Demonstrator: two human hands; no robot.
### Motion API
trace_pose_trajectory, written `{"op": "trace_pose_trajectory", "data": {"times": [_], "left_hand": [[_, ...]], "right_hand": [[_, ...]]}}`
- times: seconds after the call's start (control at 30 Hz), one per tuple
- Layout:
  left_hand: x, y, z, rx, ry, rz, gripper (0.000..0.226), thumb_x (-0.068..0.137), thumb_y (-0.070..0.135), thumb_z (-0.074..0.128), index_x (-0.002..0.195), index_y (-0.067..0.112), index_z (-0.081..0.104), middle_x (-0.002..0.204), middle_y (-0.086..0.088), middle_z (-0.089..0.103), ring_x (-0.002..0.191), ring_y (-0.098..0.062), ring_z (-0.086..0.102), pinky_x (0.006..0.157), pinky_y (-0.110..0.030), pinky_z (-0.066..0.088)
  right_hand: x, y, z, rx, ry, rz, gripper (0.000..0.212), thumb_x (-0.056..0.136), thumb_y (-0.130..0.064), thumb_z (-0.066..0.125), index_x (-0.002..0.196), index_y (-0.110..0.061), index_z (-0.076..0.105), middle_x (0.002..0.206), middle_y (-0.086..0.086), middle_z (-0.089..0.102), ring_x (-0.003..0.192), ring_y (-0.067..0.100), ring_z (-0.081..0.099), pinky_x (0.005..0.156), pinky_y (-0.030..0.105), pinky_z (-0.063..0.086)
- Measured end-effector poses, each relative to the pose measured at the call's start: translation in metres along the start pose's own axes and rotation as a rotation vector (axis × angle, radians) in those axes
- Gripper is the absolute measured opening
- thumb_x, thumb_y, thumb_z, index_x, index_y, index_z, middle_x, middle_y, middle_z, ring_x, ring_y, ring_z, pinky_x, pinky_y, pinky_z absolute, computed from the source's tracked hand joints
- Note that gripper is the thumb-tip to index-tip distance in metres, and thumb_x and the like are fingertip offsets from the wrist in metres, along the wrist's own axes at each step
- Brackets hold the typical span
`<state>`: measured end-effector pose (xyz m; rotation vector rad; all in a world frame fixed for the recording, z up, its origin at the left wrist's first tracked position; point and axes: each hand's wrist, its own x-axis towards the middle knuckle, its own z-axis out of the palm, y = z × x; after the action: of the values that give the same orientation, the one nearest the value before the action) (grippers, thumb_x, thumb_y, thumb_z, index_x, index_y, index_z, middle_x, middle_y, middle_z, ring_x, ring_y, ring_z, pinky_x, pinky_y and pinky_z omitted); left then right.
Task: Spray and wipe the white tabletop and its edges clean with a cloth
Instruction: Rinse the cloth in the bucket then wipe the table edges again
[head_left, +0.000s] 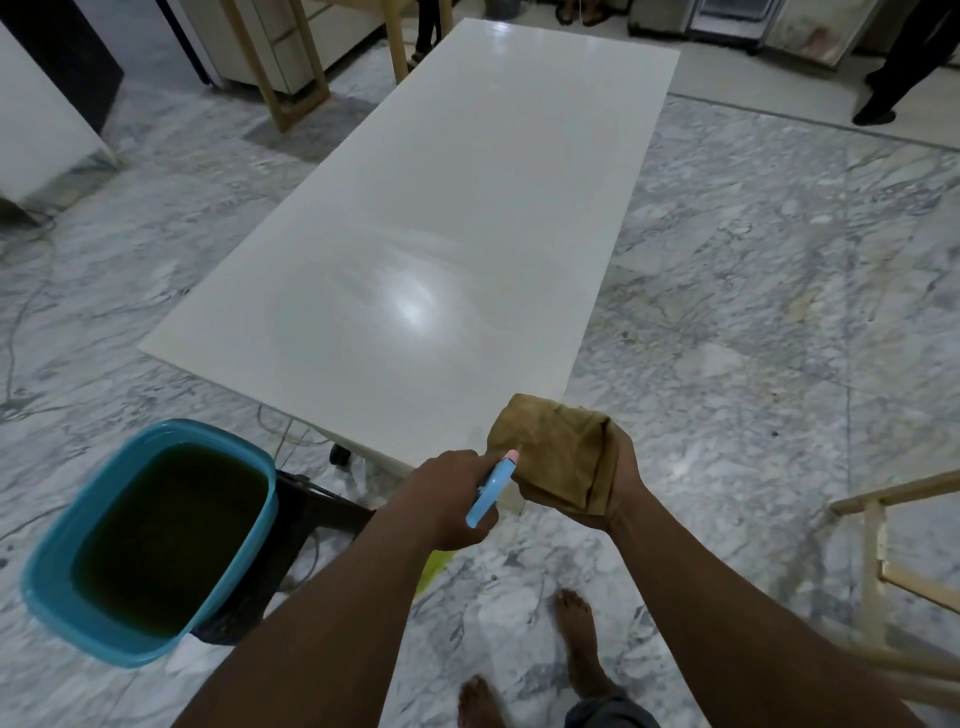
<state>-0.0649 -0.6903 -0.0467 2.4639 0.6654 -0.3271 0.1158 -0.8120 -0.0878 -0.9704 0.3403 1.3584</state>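
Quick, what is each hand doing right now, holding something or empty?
Left hand: closed around a blue spray bottle.
Right hand: closed on a folded brown cloth.

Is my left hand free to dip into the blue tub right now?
Probably not: the left hand is shut around the spray bottle. The blue tub sits open beside it, nothing covering it.

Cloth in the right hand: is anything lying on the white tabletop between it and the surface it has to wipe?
Nothing visible. The cloth, bunched in the right hand, sits over the near corner of the white tabletop, whose surface is bare. The left hand holds the spray bottle beside the cloth, nozzle toward it. The blue tub stands off the table.
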Motion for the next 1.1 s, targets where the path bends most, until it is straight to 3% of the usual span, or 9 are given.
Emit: {"op": "trace_pose_trajectory", "data": {"times": [0.1, 0.17, 0.23, 0.33, 0.5, 0.57, 0.67, 0.8, 1.1], "left_hand": [[0.001, 0.002, -0.001, 0.003, -0.023, -0.004, 0.033, 0.095, 0.029, 0.067, 0.126, 0.023, 0.062, 0.106, -0.005, 0.067, 0.09, -0.022, 0.062, 0.072, -0.029, 0.04], [0.002, 0.002, -0.003, 0.002, -0.029, -0.011, 0.025, 0.094, 0.028, 0.067, 0.117, 0.019, 0.063, 0.103, -0.004, 0.067, 0.087, -0.021, 0.06, 0.071, -0.03, 0.04], [0.002, -0.002, -0.006, -0.026, 0.002, -0.032, 0.021, 0.093, 0.026, 0.068, 0.109, 0.015, 0.062, 0.101, -0.005, 0.066, 0.089, -0.026, 0.063, 0.071, -0.035, 0.045], [0.004, -0.01, -0.012, -0.093, 0.092, -0.078, 0.024, 0.094, 0.024, 0.068, 0.113, 0.01, 0.063, 0.104, -0.011, 0.068, 0.092, -0.032, 0.064, 0.081, -0.044, 0.053], [0.015, -0.02, -0.017, -0.192, 0.271, -0.114, 0.022, 0.094, 0.023, 0.069, 0.112, 0.013, 0.064, 0.096, -0.01, 0.066, 0.084, -0.029, 0.061, 0.074, -0.036, 0.047], [0.021, -0.024, -0.017, -0.219, 0.329, -0.138, 0.023, 0.093, 0.022, 0.07, 0.114, 0.014, 0.065, 0.096, -0.009, 0.065, 0.083, -0.028, 0.061, 0.074, -0.033, 0.045], [0.026, -0.031, -0.017, -0.229, 0.388, -0.157, 0.025, 0.093, 0.023, 0.071, 0.116, 0.014, 0.065, 0.095, -0.007, 0.063, 0.079, -0.025, 0.058, 0.073, -0.033, 0.044], [0.025, -0.039, -0.016, -0.232, 0.402, -0.18, 0.023, 0.093, 0.022, 0.071, 0.113, 0.013, 0.066, 0.089, -0.003, 0.059, 0.075, -0.022, 0.055, 0.072, -0.029, 0.039], [0.003, -0.042, -0.007, -0.229, 0.334, -0.19, 0.021, 0.093, 0.021, 0.07, 0.111, 0.012, 0.065, 0.09, -0.006, 0.061, 0.075, -0.021, 0.054, 0.06, -0.017, 0.032]], "right_hand": [[-0.004, -0.002, 0.009, -0.026, -0.011, 0.043, 0.069, 0.096, -0.059, 0.036, 0.128, -0.005, 0.065, 0.133, 0.023, 0.062, 0.127, 0.044, 0.053, 0.109, 0.065, 0.033], [-0.002, -0.005, 0.02, -0.071, 0.042, -0.021, 0.062, 0.1, -0.048, 0.037, 0.136, -0.002, 0.054, 0.138, 0.022, 0.057, 0.129, 0.045, 0.051, 0.1, 0.057, 0.045], [0.006, -0.013, 0.034, -0.18, 0.164, -0.166, 0.048, 0.099, -0.035, 0.044, 0.132, -0.003, 0.054, 0.126, 0.019, 0.062, 0.111, 0.04, 0.063, 0.087, 0.045, 0.052], [0.025, -0.031, 0.054, -0.536, 0.275, -0.438, 0.033, 0.092, -0.046, 0.053, 0.1, -0.018, 0.069, 0.095, 0.011, 0.071, 0.076, 0.024, 0.067, 0.069, 0.035, 0.055], [0.082, -0.056, 0.07, -1.258, 0.387, -0.781, 0.031, 0.093, -0.027, 0.043, 0.116, -0.015, 0.059, 0.107, 0.006, 0.063, 0.102, 0.025, 0.057, 0.083, 0.037, 0.044], [0.117, -0.05, 0.059, -1.588, 0.356, -0.707, 0.043, 0.09, -0.03, 0.04, 0.127, -0.011, 0.052, 0.127, 0.013, 0.056, 0.124, 0.032, 0.046, 0.099, 0.045, 0.042], [0.15, -0.014, 0.031, -1.996, 0.391, -0.562, 0.068, 0.095, -0.043, 0.027, 0.155, -0.012, 0.02, 0.165, 0.015, 0.012, 0.152, 0.033, 0.002, 0.121, 0.051, 0.006], [0.147, 0.018, 0.016, -2.009, 0.442, -0.675, 0.076, 0.091, -0.049, 0.016, 0.158, -0.015, 0.006, 0.167, 0.012, -0.003, 0.153, 0.029, -0.01, 0.122, 0.05, -0.005], [0.084, 0.122, -0.014, -1.874, 0.387, -0.947, 0.06, 0.098, -0.031, 0.032, 0.152, -0.005, 0.033, 0.162, 0.019, 0.023, 0.152, 0.034, 0.013, 0.12, 0.056, 0.02]]}}
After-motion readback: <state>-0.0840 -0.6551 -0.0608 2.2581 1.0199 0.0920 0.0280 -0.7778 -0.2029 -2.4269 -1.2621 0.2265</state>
